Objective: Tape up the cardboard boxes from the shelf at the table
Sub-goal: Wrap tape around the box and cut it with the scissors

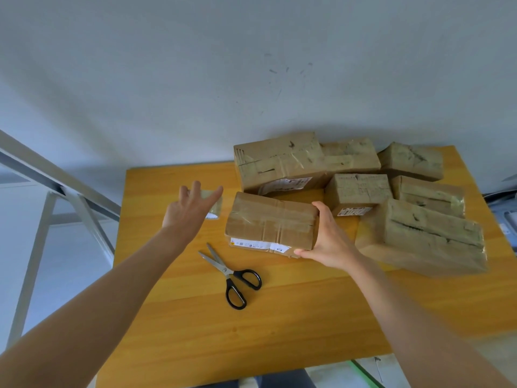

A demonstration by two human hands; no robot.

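Two bare forearms reach out over the wooden table [279, 326] from the bottom corners of the view. Black-handled scissors [233, 275] lie flat on the tabletop between the arms, blades a little apart and pointing away to the left. Just beyond them sits the nearest cardboard box [268, 224], lying flat, its top crossed by bands of brown tape and a white label on the side facing the camera. The right hand [328, 238] grips this box at its right end, with the thumb hooked under the lower near corner and the fingers curled over the top far edge. The left hand [188, 207] is raised to the left of the box, fingers straight and spread apart, holding nothing. Partly hidden behind it on the table is what looks like a roll of clear tape [214, 204]; whether the fingers touch it cannot be told. Six more taped cardboard boxes crowd the far right part of the table: a large box [279, 161] directly behind the held one, and others stacked close together to its right, the closest of them a long box [432, 238] near the right wrist. A grey metal frame [56, 189] stands left of the table against a pale wall.
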